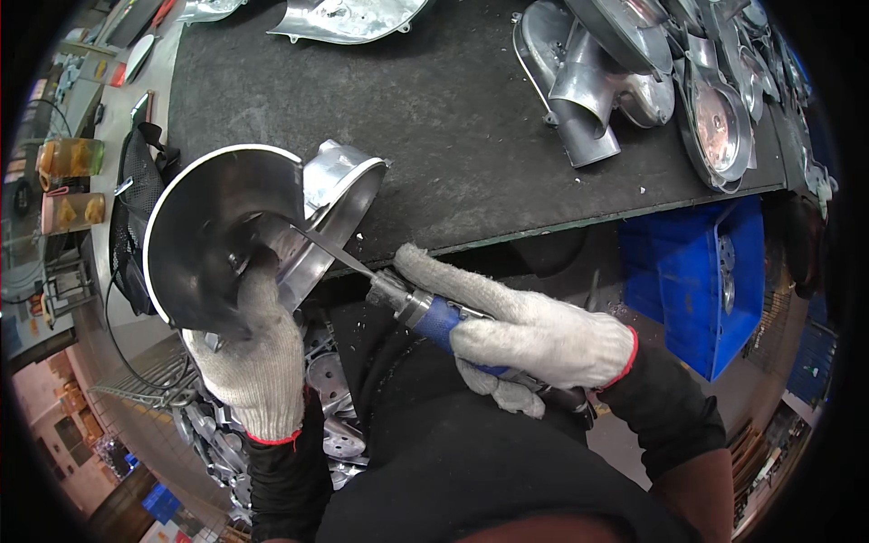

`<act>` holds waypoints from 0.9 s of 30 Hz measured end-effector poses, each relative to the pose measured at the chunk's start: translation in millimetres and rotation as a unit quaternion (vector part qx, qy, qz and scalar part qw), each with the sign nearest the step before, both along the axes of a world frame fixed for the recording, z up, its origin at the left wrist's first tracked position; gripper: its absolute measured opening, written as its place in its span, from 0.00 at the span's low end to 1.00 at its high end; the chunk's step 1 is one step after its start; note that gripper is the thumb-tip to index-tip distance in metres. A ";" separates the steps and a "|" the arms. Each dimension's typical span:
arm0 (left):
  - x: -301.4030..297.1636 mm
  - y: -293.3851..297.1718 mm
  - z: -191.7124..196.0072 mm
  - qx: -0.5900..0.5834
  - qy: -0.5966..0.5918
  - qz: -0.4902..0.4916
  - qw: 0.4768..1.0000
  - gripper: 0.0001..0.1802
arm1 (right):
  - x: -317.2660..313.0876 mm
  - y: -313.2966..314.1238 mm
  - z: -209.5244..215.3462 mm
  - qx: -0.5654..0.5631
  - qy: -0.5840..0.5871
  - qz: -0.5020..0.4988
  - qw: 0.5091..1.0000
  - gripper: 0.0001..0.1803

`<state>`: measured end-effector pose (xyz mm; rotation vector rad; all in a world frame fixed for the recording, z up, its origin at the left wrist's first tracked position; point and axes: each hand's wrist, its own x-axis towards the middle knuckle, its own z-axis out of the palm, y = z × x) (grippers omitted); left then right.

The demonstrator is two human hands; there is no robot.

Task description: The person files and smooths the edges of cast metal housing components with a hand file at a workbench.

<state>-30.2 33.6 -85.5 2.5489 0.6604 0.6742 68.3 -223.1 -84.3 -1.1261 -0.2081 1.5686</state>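
Head view: what does the right hand have?

"A power tool with a blue body and a metal collar. The gloved fingers wrap its body, so that grip is narrow and full. A thin flat blade runs from its front end, up and to the left."

"And the left hand?"

"Gloved too, and holding a metal casting by its lower edge, with fingers reaching into the wide mouth. The inside is dark and the rim pale."

"Where is the casting exactly?"

"At the near left edge of the tabletop, left of the tool. A silver curved channel shows just beside the mouth, on its right. The blade crosses in front of that channel; whether its tip touches metal, I cannot tell."

"What lies around them?"

"More silver castings are heaped at the upper right, some overlapping. A blue crate with metal pieces inside stands below the right part of the tabletop's near edge. Loose metal parts lie below, near the left forearm. At the far left are a black mesh bag and two amber-coloured containers."
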 end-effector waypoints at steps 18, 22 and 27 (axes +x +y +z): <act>23.4 -9.4 7.9 -0.058 -0.019 0.012 0.998 0.21 | -33.0 -5.8 60.0 -0.206 -0.814 0.082 0.536 0.32; 24.6 -19.3 21.4 -0.151 0.007 -0.023 0.988 0.24 | 11.8 -18.7 54.6 -0.167 -0.430 0.133 0.877 0.39; 48.0 -10.5 18.3 -0.316 -0.168 -0.258 0.897 0.44 | -24.6 -34.5 23.5 -0.008 0.049 -0.162 0.986 0.47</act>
